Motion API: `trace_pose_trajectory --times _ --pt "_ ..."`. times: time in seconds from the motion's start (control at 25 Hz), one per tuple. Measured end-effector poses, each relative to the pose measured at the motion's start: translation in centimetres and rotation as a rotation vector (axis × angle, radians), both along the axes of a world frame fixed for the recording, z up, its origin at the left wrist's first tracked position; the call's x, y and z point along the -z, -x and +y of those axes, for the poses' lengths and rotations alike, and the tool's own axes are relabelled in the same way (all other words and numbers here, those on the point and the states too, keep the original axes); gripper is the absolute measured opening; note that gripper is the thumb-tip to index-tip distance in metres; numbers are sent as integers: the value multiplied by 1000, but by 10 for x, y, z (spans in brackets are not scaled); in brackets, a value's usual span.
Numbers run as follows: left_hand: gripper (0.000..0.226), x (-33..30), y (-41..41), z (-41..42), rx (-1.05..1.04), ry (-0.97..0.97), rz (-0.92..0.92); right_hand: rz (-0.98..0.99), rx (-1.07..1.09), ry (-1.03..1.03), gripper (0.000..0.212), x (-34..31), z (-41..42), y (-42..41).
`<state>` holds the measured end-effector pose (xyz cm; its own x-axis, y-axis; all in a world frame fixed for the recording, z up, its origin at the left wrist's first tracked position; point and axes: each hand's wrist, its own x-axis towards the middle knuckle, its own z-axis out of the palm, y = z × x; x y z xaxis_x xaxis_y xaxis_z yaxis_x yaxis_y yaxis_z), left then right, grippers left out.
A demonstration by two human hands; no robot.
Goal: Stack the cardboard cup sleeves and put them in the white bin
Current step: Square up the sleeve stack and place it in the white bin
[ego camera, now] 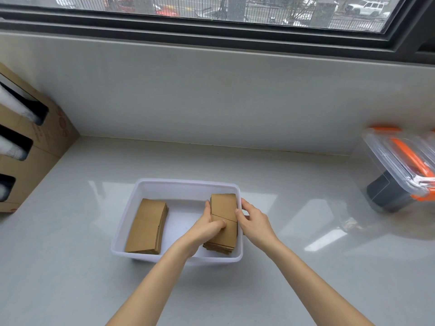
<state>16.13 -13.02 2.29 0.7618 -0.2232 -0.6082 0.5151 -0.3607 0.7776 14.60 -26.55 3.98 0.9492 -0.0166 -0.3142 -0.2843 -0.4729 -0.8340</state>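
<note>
A white bin (179,187) sits on the grey counter in front of me. Inside, on the left, lies a stack of brown cardboard cup sleeves (147,225). A second stack of sleeves (223,208) rests in the right part of the bin, against its right wall. My left hand (208,228) grips this right stack from its left side, thumb on top. My right hand (253,218) touches the stack's right edge with its fingertips, over the bin's rim.
A brown cardboard dispenser box (35,147) with white cups stands at the left. A clear lidded container (400,165) with orange clips sits at the right. A grey wall and a window run behind the counter.
</note>
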Motion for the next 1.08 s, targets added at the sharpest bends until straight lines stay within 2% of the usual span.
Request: trace_pose_trajectory --times 0.16,0.24,0.48,0.6,0.88,1.08 --pt "91 0 1 1 7 23 -3 -3 -10 24 36 -1 1 0" --pt "90 -2 1 1 12 29 -3 -9 -17 28 35 -1 1 1" --pt "53 -11 6 2 -11 35 -29 -8 7 25 35 -3 2 2" --pt "46 -20 9 4 15 23 -61 11 -16 66 37 -6 2 0" --pt "60 -36 17 12 153 -230 -139 162 -189 277 58 -13 -1 2" --pt "66 -63 21 16 295 -512 -334 132 -326 499 67 -46 -5 8"
